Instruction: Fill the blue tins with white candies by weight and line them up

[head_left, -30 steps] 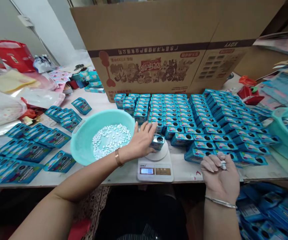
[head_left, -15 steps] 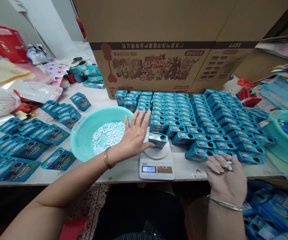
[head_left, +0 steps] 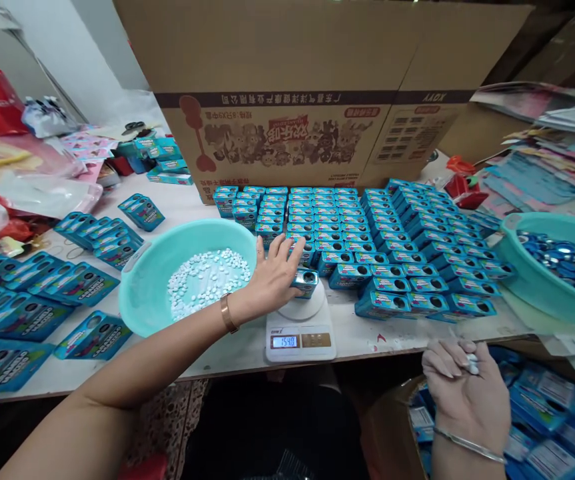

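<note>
My left hand (head_left: pixel 274 277) has its fingers spread at a small blue box (head_left: pixel 307 282). The thumb is at the box's near left edge; whether it presses on the box I cannot tell. That box stands on a white kitchen scale (head_left: pixel 301 341), whose display seems to read 154.0. My right hand (head_left: pixel 467 383) is turned palm up past the table's front edge, fingers curled round a few small white candies (head_left: pixel 472 364). Left of the scale, a turquoise basin (head_left: pixel 142 273) holds many loose candies (head_left: pixel 207 277) of the same kind.
Rows of upright blue boxes (head_left: pixel 392 253) fill the table behind the scale, and more boxes (head_left: pixel 84 283) stand at the left. A big cardboard carton (head_left: pixel 287 60) rises behind. On the right is a turquoise basin (head_left: pixel 522 280) of shiny blue pieces. An open carton (head_left: pixel 402 427) of blue boxes sits below.
My left hand has come lower and closer to the box on the scale. My right hand has drawn back off the table edge with the candies. The view has shifted slightly rightward.
</note>
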Tool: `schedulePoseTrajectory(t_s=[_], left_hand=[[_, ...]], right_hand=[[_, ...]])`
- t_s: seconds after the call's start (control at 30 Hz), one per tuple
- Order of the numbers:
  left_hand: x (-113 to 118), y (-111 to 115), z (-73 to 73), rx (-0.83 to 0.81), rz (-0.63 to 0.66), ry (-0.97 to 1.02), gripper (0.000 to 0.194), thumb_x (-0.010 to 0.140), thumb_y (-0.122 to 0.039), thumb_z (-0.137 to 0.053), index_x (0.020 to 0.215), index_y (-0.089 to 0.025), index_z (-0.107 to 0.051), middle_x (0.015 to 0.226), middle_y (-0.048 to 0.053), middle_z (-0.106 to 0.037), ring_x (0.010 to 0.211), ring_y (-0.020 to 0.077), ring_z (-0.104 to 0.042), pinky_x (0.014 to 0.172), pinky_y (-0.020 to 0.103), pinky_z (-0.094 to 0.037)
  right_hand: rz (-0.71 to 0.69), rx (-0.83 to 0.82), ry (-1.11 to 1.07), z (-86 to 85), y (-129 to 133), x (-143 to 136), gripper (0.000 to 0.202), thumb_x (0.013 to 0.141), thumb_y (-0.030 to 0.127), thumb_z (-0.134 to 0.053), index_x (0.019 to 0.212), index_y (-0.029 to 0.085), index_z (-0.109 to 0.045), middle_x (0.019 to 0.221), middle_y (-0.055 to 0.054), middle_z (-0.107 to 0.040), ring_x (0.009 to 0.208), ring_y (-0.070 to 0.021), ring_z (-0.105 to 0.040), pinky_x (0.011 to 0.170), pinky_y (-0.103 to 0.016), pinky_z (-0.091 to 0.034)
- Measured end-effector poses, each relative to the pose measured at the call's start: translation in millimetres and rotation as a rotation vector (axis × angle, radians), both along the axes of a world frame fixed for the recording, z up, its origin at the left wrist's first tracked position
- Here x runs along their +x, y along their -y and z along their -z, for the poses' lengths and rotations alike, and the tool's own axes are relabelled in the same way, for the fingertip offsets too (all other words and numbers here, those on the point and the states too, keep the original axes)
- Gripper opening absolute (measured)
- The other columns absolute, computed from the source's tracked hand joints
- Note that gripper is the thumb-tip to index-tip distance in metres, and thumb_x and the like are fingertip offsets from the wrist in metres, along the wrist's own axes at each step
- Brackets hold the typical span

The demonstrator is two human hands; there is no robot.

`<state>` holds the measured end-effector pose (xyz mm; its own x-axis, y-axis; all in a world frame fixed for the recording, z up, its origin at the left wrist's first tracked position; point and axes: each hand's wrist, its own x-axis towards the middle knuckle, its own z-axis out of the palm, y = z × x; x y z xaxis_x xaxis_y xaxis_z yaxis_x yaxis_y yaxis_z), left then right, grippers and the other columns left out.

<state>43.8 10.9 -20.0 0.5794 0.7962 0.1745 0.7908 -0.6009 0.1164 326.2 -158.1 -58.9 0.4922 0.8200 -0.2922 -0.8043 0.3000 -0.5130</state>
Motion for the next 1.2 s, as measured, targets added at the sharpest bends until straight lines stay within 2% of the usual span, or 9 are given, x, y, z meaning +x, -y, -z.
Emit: schedulePoseTrajectory(t_s=[0.27, 0.37, 0.47, 0.57, 0.7, 0.83, 1.0, 1.1, 1.2], left_hand=[[4.5, -1.9, 7.7, -0.031, -0.030, -0.130, 0.081, 0.076, -0.030, -0.077, 0.144, -0.012, -0.037, 0.126, 0.018, -0.058, 0.128, 0.0373, -0.046, 0.115, 0.073, -0.014], [4.3, -2.1, 10.1, -0.033, 0.011, -0.124, 0.061, 0.080, -0.025, -0.072, 0.136, -0.016, -0.048, 0.119, 0.014, -0.063, 0.119, 0.0348, -0.053, 0.113, 0.074, -0.015], [9.2, 5.2, 7.5, -0.017, 0.088, -0.087, 0.039, 0.081, -0.021, -0.070, 0.119, -0.021, -0.059, 0.107, 0.008, -0.066, 0.111, 0.0322, -0.057, 0.112, 0.074, -0.016], [25.6, 22.3, 0.8, 0.010, 0.184, -0.002, 0.033, 0.081, -0.019, -0.071, 0.112, -0.023, -0.061, 0.103, 0.005, -0.066, 0.107, 0.0296, -0.058, 0.113, 0.074, -0.013], [65.4, 50.7, 0.0, -0.019, 0.327, 0.121, 0.034, 0.080, -0.027, -0.075, 0.110, -0.023, -0.060, 0.101, 0.004, -0.065, 0.105, 0.0277, -0.058, 0.115, 0.072, -0.010], [110.4, 68.9, 19.3, -0.033, 0.396, 0.194, 0.032, 0.080, -0.032, -0.074, 0.107, -0.022, -0.059, 0.097, 0.004, -0.064, 0.102, 0.0264, -0.057, 0.115, 0.069, -0.017], [145.8, 70.6, 58.0, 0.068, 0.326, 0.239, 0.029, 0.081, -0.028, -0.071, 0.107, -0.020, -0.059, 0.107, 0.008, -0.063, 0.113, 0.0301, -0.053, 0.114, 0.068, -0.023], [155.7, 67.0, 80.6, 0.130, 0.306, 0.265, 0.041, 0.082, -0.028, -0.069, 0.120, -0.018, -0.056, 0.118, 0.012, -0.061, 0.121, 0.0320, -0.049, 0.113, 0.067, -0.025], [167.3, 64.7, 98.7, 0.201, 0.283, 0.292, 0.054, 0.087, -0.024, -0.061, 0.138, -0.016, -0.045, 0.125, 0.013, -0.059, 0.126, 0.0313, -0.047, 0.114, 0.064, -0.027]], right_hand=[[0.037, -0.015, -0.076, 6.9, 6.5, 4.5, 0.036, 0.066, 0.010, -0.079, 0.074, 0.019, -0.045, 0.056, 0.010, -0.040, 0.043, -0.0057, -0.038, 0.038, -0.016, -0.039], [0.057, -0.013, -0.107, 11.4, 10.5, 8.5, 0.037, 0.065, 0.011, -0.080, 0.074, 0.019, -0.046, 0.057, 0.009, -0.040, 0.043, -0.0057, -0.038, 0.038, -0.016, -0.038], [0.089, -0.014, -0.136, 17.2, 14.9, 12.1, 0.037, 0.067, 0.013, -0.081, 0.074, 0.019, -0.045, 0.057, 0.009, -0.040, 0.043, -0.0055, -0.037, 0.038, -0.015, -0.037], [0.089, -0.017, -0.166, 23.6, 16.6, 12.8, 0.036, 0.070, 0.016, -0.080, 0.074, 0.020, -0.044, 0.056, 0.010, -0.039, 0.042, -0.0057, -0.036, 0.037, -0.015, -0.036], [0.084, -0.010, -0.214, 33.1, 11.8, 8.5, 0.038, 0.070, 0.016, -0.081, 0.074, 0.020, -0.044, 0.055, 0.011, -0.038, 0.041, -0.0044, -0.035, 0.037, -0.014, -0.034], [0.051, -0.038, -0.221, 47.0, 4.3, 2.9, 0.037, 0.073, 0.020, -0.079, 0.073, 0.020, -0.042, 0.055, 0.011, -0.038, 0.040, -0.0037, -0.035, 0.036, -0.013, -0.032], [0.044, -0.106, -0.172, 71.5, -8.6, -8.4, 0.036, 0.076, 0.029, -0.078, 0.074, 0.020, -0.044, 0.053, 0.012, -0.038, 0.038, -0.0038, -0.033, 0.035, -0.013, -0.030], [0.024, -0.127, -0.070, 84.3, -23.5, -15.3, 0.041, 0.074, 0.039, -0.080, 0.075, 0.021, -0.044, 0.052, 0.012, -0.037, 0.037, -0.0032, -0.031, 0.035, -0.013, -0.030], [0.098, -0.165, 0.004, 90.7, -40.6, -17.4, 0.046, 0.073, 0.047, -0.079, 0.072, 0.021, -0.041, 0.049, 0.013, -0.033, 0.034, -0.0027, -0.027, 0.032, -0.013, -0.026]])
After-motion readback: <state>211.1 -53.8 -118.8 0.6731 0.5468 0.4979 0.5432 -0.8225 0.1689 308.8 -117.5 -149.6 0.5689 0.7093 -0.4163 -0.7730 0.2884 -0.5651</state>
